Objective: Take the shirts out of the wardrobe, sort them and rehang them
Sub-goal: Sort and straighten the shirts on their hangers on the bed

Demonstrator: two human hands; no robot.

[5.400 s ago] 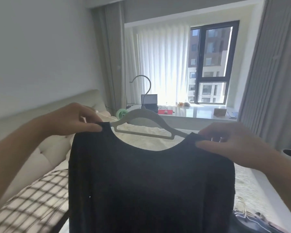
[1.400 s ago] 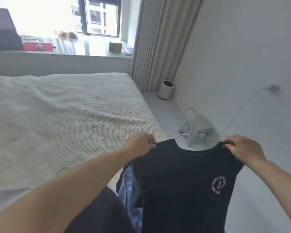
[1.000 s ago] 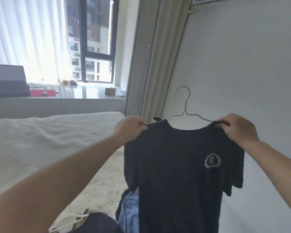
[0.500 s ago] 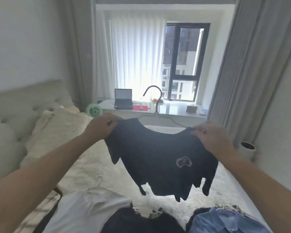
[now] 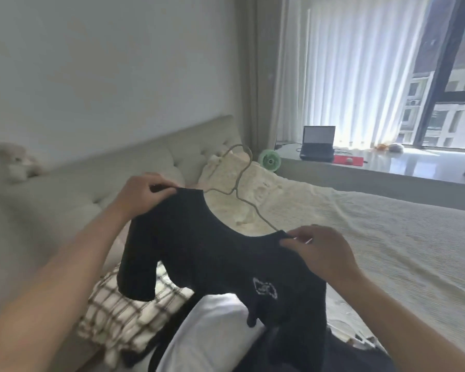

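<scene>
A black T-shirt (image 5: 212,253) with a small white chest print hangs on a thin wire hanger (image 5: 240,181), held low over the bed. My left hand (image 5: 142,194) pinches its left shoulder and my right hand (image 5: 317,251) pinches its right shoulder. The shirt tilts down to the right, its hem draping onto other clothes. Under it lie a white shirt (image 5: 210,328), a checked shirt (image 5: 124,310) and a dark garment (image 5: 333,355) at the bottom.
The bed (image 5: 387,237) with a cream textured cover stretches to the right. A padded headboard (image 5: 118,167) runs along the left wall. A green fan (image 5: 269,160), a laptop (image 5: 318,146) and a red item (image 5: 348,160) stand on the window ledge.
The view has swung left toward the headboard. Both hands have carried the black T-shirt leftward and lower, over the pile of white and checked shirts.
</scene>
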